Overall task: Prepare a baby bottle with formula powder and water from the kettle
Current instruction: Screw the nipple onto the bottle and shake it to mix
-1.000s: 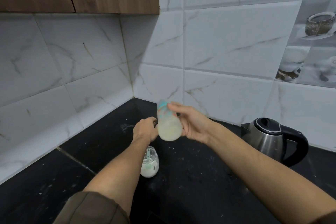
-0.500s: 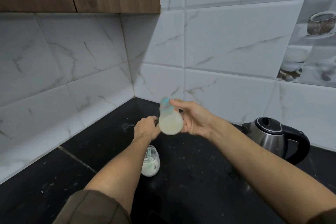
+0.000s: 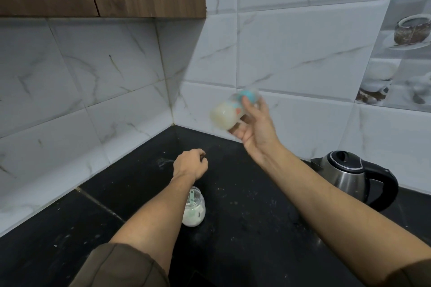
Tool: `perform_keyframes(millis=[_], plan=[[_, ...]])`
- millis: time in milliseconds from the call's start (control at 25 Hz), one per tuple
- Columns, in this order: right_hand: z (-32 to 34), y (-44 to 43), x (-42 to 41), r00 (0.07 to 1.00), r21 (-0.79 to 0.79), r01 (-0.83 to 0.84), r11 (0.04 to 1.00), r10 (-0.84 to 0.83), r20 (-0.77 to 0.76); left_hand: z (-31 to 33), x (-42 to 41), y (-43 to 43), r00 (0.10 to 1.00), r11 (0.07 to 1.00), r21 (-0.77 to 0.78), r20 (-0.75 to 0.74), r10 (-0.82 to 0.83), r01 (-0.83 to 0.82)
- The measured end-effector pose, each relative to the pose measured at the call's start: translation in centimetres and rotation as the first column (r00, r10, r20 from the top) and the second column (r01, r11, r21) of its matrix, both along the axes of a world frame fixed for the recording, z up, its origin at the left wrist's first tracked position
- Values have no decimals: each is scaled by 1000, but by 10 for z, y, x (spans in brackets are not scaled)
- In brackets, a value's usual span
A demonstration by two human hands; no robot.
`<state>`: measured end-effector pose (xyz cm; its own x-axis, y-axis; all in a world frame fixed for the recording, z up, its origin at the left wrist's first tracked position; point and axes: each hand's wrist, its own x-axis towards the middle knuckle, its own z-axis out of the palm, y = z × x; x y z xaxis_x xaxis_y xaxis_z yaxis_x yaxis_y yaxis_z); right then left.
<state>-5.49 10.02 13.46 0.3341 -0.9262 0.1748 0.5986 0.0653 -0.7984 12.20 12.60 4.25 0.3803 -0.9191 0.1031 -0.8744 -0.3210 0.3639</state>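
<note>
While the right hand point(image 3: 255, 127) grips the tilted bottle point(image 3: 229, 112) and the left hand point(image 3: 190, 166) hangs loosely fisted and empty, firm, short shakes seem best.

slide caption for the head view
Right hand holds a tilted, blurred baby bottle of milky liquid above the counter.

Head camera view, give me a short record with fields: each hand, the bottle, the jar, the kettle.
right hand: raised, gripping the bottle
bottle: tilted, blurred, milky liquid inside, blue top
left hand: closed fist above the counter, apparently empty
jar: on the counter, white powder and a green scoop inside
kettle: on the counter at right, lid closed
</note>
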Motion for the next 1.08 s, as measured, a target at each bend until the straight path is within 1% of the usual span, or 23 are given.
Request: perform_keyframes(millis=[40,80,120,160,240,280,320,360,440,480,520,560,600,680,720,760,800,840,880,920,960,1000,1080], plan=[[3,-2,0,993,-5,95,995,-94,75,1,1,1,1000,1000,6,-1,-5,5],[4,0,-1,987,-45,137,990,-132,95,0,4,1,1000,1000,10,2,-10,10],[5,4,-1,990,-120,132,984,-125,64,2,4,1,1000,1000,13,6,-10,10],[5,10,-2,995,-215,93,972,-99,-15,1,5,-1,1000,1000,6,8,-17,17],[3,23,-2,977,-431,-37,902,-59,-207,3,3,-2,1000,1000,-3,-3,-13,13],[3,27,-2,966,-512,-80,855,-59,-250,4,1,-2,1000,1000,2,-10,-4,4],[6,30,-2,971,-550,-71,832,-69,-230,4,0,-2,1000,1000,-1,-4,-9,9],[10,31,-1,983,-536,-6,844,-95,-160,4,0,-1,1000,1000,-1,6,-16,16],[22,30,0,976,-398,195,896,-216,-6,3,3,-2,1000,1000,-5,15,-21,22],[25,27,0,966,-348,252,903,-257,33,0,5,-3,1000,1000,0,24,-19,19],[25,26,-1,966,-353,248,902,-256,24,1,5,-2,999,1000,10,34,-14,14],[21,26,-2,976,-406,184,895,-215,-31,0,5,-3,999,1000,14,46,-15,14],[14,25,-3,979,-482,80,873,-161,-128,1,3,-2,999,1000,17,39,-5,4],[-2,29,-5,930,-605,-139,784,-106,-351,0,1,-2,1000,1000,17,-28,11,-10],[-6,32,-6,914,-624,-173,762,-111,-390,-1,1,-1,998,1000,8,-52,19,-18],[-7,31,-6,927,-611,-131,781,-122,-354,0,0,0,999,1000,7,-36,9,-8],[-5,29,-6,953,-551,-23,834,-148,-264,-1,2,-4,1000,1000,0,15,-6,6],[-1,26,-7,970,-453,96,887,-185,-156,-1,4,-6,999,1000,-6,46,-2,3],[3,23,-9,972,-359,186,915,-224,-68,-1,6,-6,999,1000,-12,43,0,1],[4,21,-10,970,-314,223,923,-243,-25,0,6,-5,1000,1000,2,27,0,0],[3,22,-12,971,-327,208,922,-234,-41,0,6,-4,1000,1000,14,20,5,-5],[-1,23,-14,976,-387,139,912,-191,-100,3,4,-2,1000,1000,22,12,14,-14],[-14,31,-14,957,-520,-84,850,-76,-279,3,1,-2,999,999,38,-37,23,-22]])
